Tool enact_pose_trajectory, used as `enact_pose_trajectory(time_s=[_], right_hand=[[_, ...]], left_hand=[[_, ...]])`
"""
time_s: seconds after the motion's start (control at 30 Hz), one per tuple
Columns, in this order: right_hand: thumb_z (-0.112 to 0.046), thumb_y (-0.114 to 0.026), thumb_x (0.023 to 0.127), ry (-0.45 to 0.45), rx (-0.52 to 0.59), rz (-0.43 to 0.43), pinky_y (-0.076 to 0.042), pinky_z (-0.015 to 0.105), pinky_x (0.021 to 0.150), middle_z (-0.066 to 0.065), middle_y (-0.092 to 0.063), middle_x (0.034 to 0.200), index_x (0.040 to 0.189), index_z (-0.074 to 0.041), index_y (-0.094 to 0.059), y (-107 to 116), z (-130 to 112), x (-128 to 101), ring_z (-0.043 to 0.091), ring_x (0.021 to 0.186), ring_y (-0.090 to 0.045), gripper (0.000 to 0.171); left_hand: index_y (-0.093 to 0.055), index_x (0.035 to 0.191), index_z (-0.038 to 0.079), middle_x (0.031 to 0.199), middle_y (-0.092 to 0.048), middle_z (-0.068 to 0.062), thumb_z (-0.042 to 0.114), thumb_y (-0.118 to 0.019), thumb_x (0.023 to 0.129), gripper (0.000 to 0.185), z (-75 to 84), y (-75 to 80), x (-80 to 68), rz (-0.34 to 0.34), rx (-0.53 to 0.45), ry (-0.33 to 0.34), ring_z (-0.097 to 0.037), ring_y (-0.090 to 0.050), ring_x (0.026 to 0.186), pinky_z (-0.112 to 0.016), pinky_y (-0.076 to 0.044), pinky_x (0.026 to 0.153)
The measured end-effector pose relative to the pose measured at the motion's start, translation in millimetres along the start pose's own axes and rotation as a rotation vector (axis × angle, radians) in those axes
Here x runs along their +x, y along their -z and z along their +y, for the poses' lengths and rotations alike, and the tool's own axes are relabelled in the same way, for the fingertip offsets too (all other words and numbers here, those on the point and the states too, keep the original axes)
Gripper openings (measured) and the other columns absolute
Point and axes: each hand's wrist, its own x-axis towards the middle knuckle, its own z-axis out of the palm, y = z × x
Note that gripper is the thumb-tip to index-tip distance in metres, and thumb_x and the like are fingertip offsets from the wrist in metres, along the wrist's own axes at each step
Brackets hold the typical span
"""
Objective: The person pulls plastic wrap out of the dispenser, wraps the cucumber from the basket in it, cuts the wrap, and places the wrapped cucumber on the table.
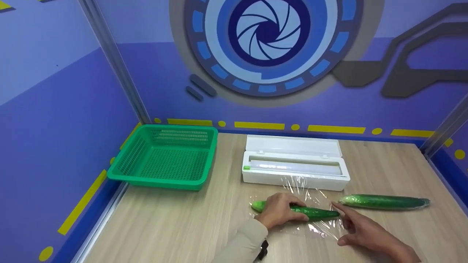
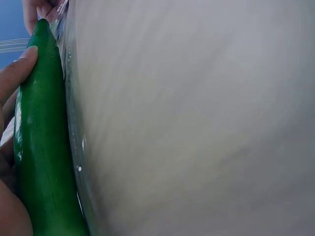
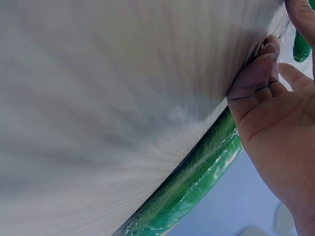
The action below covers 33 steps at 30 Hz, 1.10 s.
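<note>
Two hands at the surface's front edge: left hand (image 1: 279,210) fingers curl over cucumber (image 1: 314,213) on film (image 1: 321,231); right hand (image 1: 360,228) fingers straight, touching its tip. Best rolled evenly, film taut.

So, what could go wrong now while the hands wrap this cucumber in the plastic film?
The cling film looks joined to the dispenser box, so rolling the cucumber further may drag the box or tear the film unevenly. The left hand grips one end only, while the right hand just presses film, so loose film may bunch at the far tip.
</note>
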Motion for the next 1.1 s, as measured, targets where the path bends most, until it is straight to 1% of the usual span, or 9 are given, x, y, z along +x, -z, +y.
enact_pose_trajectory(time_s=[0.17,0.27,0.37,0.47,0.6,0.7,0.8,0.9,1.1], right_hand=[[-0.039,-0.094,0.078,-0.012,-0.004,0.0,-0.043,0.028,0.07,0.0,-0.055,0.096,0.162,-0.001,-0.035,-0.4,-0.3,0.2,0.008,0.084,-0.052,0.109],[-0.04,-0.093,0.078,-0.022,-0.002,-0.004,-0.043,0.028,0.071,0.0,-0.055,0.096,0.163,-0.002,-0.035,-2.3,-0.1,0.3,0.008,0.085,-0.052,0.11],[-0.04,-0.093,0.079,-0.02,0.0,-0.004,-0.044,0.028,0.071,0.0,-0.055,0.096,0.163,-0.002,-0.034,-3.1,0.2,0.7,0.009,0.085,-0.052,0.11],[-0.037,-0.094,0.079,0.033,0.0,0.023,-0.044,0.028,0.07,0.0,-0.054,0.095,0.162,0.0,-0.035,-3.0,1.8,0.1,0.009,0.084,-0.051,0.108],[-0.036,-0.094,0.078,0.099,-0.009,0.059,-0.045,0.029,0.069,-0.002,-0.054,0.093,0.161,0.001,-0.036,-2.7,4.3,-1.4,0.008,0.083,-0.051,0.108],[-0.036,-0.094,0.078,0.083,-0.004,0.046,-0.046,0.029,0.069,-0.001,-0.055,0.093,0.162,0.001,-0.035,-2.2,3.9,-2.2,0.008,0.083,-0.052,0.108],[-0.036,-0.094,0.079,0.039,0.002,0.017,-0.046,0.028,0.069,-0.001,-0.055,0.095,0.162,0.001,-0.035,-0.8,2.2,-2.4,0.008,0.084,-0.052,0.108],[-0.035,-0.094,0.079,0.018,0.008,0.003,-0.045,0.028,0.07,0.001,-0.055,0.096,0.162,0.0,-0.035,0.8,0.6,-1.6,0.009,0.084,-0.052,0.108],[-0.036,-0.093,0.08,0.004,0.017,-0.006,-0.043,0.028,0.069,0.001,-0.056,0.097,0.162,-0.001,-0.036,1.5,-0.2,-2.2,0.009,0.084,-0.052,0.105]], left_hand=[[-0.082,0.117,0.032,0.109,-0.066,0.023,0.039,-0.093,0.081,0.039,-3.1,6.7,0.2,-0.078,0.044,-0.076,0.006,-0.053,0.092,-0.016,-0.041,0.082],[-0.081,0.124,0.031,0.108,-0.059,0.016,0.034,-0.093,0.081,0.045,-6.2,11.7,0.0,-0.129,0.083,-0.131,0.005,-0.047,0.089,-0.015,-0.038,0.078],[-0.079,0.127,0.032,0.102,-0.056,0.015,0.036,-0.093,0.081,0.048,-5.9,14.6,0.1,-0.145,0.133,-0.173,0.004,-0.043,0.084,-0.014,-0.036,0.074],[-0.079,0.126,0.034,0.095,-0.057,0.016,0.041,-0.094,0.08,0.048,2.2,15.8,0.6,-0.135,0.239,-0.191,0.003,-0.043,0.079,-0.014,-0.034,0.069],[-0.082,0.117,0.037,0.091,-0.061,0.018,0.04,-0.096,0.076,0.043,22.6,16.5,1.8,-0.106,0.442,-0.205,0.002,-0.048,0.076,-0.017,-0.036,0.064],[-0.086,0.103,0.036,0.085,-0.059,0.016,0.034,-0.098,0.073,0.032,35.2,15.7,2.7,-0.078,0.555,-0.223,0.0,-0.051,0.074,-0.02,-0.039,0.061],[-0.086,0.087,0.034,0.079,-0.057,0.015,0.029,-0.099,0.069,0.023,42.7,14.5,4.5,-0.048,0.629,-0.233,-0.002,-0.052,0.07,-0.022,-0.041,0.057],[-0.084,0.08,0.034,0.075,-0.058,0.015,0.031,-0.101,0.065,0.023,46.5,15.0,7.2,-0.037,0.676,-0.223,-0.003,-0.053,0.067,-0.024,-0.042,0.054],[-0.085,0.082,0.036,0.073,-0.065,0.017,0.037,-0.103,0.064,0.025,47.2,16.3,10.2,-0.074,0.669,-0.187,-0.001,-0.053,0.066,-0.023,-0.038,0.054]])
